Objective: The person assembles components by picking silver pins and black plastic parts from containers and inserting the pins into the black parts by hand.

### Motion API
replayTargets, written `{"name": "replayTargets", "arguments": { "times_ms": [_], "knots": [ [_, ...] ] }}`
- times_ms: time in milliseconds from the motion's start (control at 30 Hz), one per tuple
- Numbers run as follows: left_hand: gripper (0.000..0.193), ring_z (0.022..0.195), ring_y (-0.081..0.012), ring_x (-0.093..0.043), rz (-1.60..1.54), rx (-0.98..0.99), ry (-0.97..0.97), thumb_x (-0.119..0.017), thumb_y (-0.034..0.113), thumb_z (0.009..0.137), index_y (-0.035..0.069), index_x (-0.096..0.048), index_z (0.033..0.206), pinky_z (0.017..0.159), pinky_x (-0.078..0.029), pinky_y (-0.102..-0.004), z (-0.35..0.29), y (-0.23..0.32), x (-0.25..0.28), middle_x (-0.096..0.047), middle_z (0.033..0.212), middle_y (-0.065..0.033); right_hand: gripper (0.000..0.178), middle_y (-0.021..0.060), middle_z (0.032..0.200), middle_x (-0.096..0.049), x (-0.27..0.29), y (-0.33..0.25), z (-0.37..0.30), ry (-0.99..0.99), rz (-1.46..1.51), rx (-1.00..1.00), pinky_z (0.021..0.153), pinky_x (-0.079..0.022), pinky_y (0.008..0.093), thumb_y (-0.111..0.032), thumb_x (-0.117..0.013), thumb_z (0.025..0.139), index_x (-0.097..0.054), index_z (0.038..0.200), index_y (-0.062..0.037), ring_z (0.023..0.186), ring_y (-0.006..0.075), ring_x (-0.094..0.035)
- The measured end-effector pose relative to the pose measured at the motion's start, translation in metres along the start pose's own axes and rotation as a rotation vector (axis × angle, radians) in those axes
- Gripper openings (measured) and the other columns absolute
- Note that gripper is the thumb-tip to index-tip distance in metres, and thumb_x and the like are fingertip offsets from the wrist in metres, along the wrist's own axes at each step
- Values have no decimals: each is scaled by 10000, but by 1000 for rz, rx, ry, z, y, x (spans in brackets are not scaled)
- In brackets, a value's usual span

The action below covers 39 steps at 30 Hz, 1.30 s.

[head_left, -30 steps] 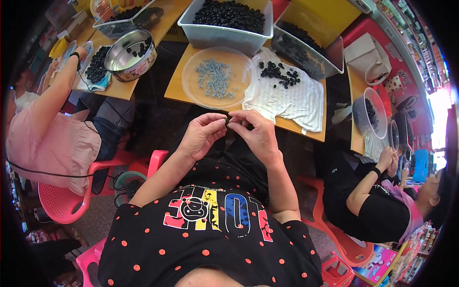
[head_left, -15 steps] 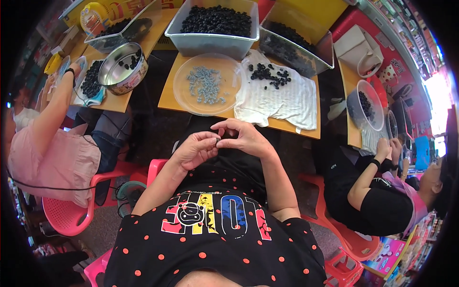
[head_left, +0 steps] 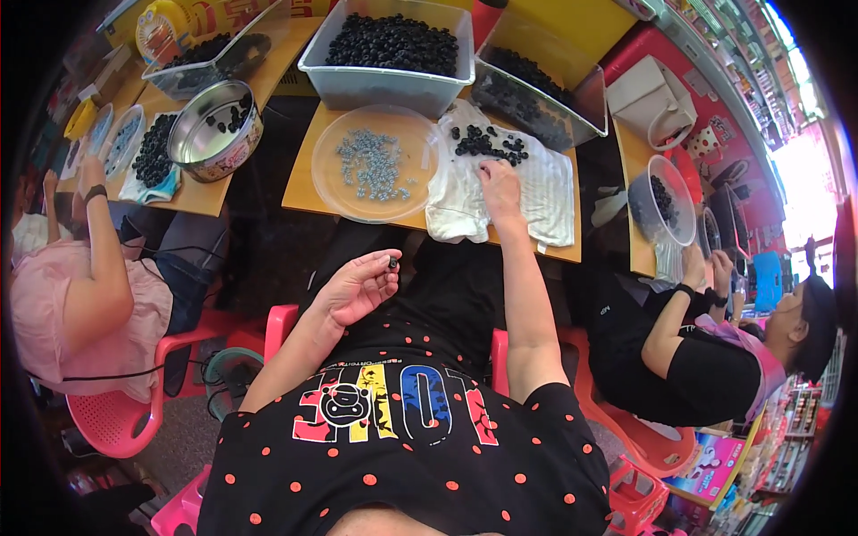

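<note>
Between thumb and fingertips, my left hand [head_left: 362, 284] pinches a small black round piece [head_left: 392, 263] above my lap. My right hand [head_left: 501, 188] is at the white cloth [head_left: 545, 192] on the table, its bent fingers drawn together just beside a scatter of black round pieces [head_left: 478, 141]. Whatever those fingertips hold is too small to make out. Left of the cloth, a clear round lid-like tray [head_left: 323, 183] carries many small grey-blue parts [head_left: 371, 165].
Behind the tray stands a clear bin [head_left: 384, 87] heaped with black pieces; another clear bin [head_left: 527, 112] is at its right. A round metal tin [head_left: 214, 147] sits on the left table. Co-workers [head_left: 98, 295] [head_left: 706, 357] sit on both sides.
My hands were together over my lap and are now apart. The right one has reached forward to the cloth; the left has stayed low, holding the black piece.
</note>
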<state>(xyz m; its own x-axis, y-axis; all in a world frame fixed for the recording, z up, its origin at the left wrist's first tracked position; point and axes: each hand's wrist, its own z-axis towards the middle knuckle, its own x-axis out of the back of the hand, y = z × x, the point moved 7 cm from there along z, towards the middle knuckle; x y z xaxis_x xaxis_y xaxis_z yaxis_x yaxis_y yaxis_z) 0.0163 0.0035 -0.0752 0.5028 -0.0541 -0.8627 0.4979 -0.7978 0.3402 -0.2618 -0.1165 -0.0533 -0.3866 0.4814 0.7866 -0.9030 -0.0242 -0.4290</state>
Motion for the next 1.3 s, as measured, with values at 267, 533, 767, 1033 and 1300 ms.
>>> {"name": "replayTargets", "arguments": {
  "times_ms": [267, 533, 767, 1033, 1300],
  "knots": [
    [199, 818, -134, -629, -23, -99, 3, -579, 82, 898, 21, -579, 1088, 760, -533, -264, -10, 16, -3, -643, 944, -74, 142, 77, 888, -663, 24, -50, -38, -163, 1153, -406, 711, -470, 213, 18, -618, 822, -637, 961, 34, 779, 105, -606],
    [185, 813, -137, -638, 88, -162, -68, -612, 57, 875, -2, -613, 1050, 740, -539, -255, -28, 18, -38, -656, 921, -93, 200, 135, 942, -671, 51, -130, -117, -426, 1699, -452, 719, -498, 221, 28, -633, 818, -641, 1018, 20, 788, 124, -610],
    [166, 785, -136, -643, 205, -327, -28, -605, 38, 872, 10, -611, 1036, 742, -547, -265, -42, 23, -59, -662, 922, -97, 186, 96, 941, -654, 72, -147, -122, -305, 1565, -260, 761, -501, 225, 69, -684, 762, -657, 940, 21, 830, 129, -616],
    [171, 775, -142, -643, 229, -330, -12, -620, 45, 866, 0, -635, 1030, 705, -541, -253, -43, 15, -60, -662, 879, -82, 167, 73, 926, -649, 103, -170, -123, -220, 1286, -18, 754, -498, 213, 78, -673, 775, -660, 935, 32, 844, 113, -612],
    [181, 780, -127, -635, 293, -407, 20, -616, 42, 870, -4, -636, 1043, 726, -531, -246, -40, 16, -57, -664, 898, -80, 169, 64, 895, -662, 102, -178, -124, -244, 1020, -67, 697, -477, 184, 53, -670, 792, -684, 958, 29, 784, 82, -599]
  ]
}}
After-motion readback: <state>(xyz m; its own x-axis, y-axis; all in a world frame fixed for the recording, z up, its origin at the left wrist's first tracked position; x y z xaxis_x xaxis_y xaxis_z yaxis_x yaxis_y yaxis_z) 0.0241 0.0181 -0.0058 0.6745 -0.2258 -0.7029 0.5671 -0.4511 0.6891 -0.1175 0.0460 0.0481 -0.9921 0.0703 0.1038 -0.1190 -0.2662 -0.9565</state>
